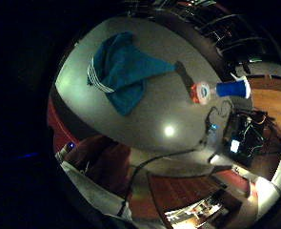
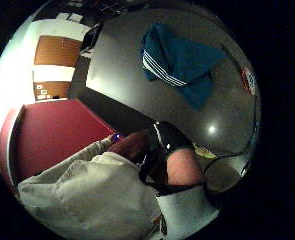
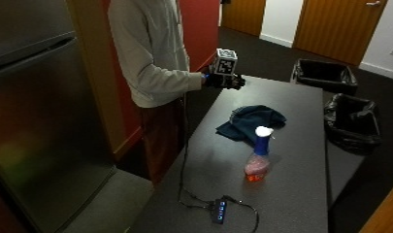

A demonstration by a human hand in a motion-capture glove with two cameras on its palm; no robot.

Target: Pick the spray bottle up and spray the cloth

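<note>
**Beside the cloth: bottle untouched, hand well off**

On the worktop (image 3: 293, 194), the spray bottle (image 3: 258, 156) stands upright just beside the blue cloth (image 3: 250, 121), on the side toward the near end of the worktop. Bottle has a white trigger head, blue neck, clear body with orange-red liquid. Cloth lies bunched, white stripes along one edge, not spread flat. Bottle and cloth look close but apart; no contact that I can confirm.

Right hand (image 3: 223, 80) hangs in the air beyond the cloth from the bottle, near the worktop's edge beside the person. Holds nothing. From the outside view the fingers look loosely curled inward; palm views show nothing near the palm, only the cloth and bottle at a distance. Bare hand not seen touching anything.

Judgement: task not yet begun; reach and pick-up both remain.

Risks from here:
- Bottle is tall, narrow, and sits on a small base. A reach passing across the cloth could catch the trigger head sideways and tip it.
- Fingers that close low on the body instead of at the neck leave no finger on the trigger; a regrip in the air could mean a drop.
- Nozzle direction hard to read from these views. If it points away from the cloth once lifted, spray lands on the worktop.
- A cable (image 3: 183, 160) trails along the worktop edge to a small hub (image 3: 219, 210) beyond the bottle from the cloth. Stray spray or a toppled bottle could wet it.
- The sleeve may drag the bunched cloth during the reach.
</note>
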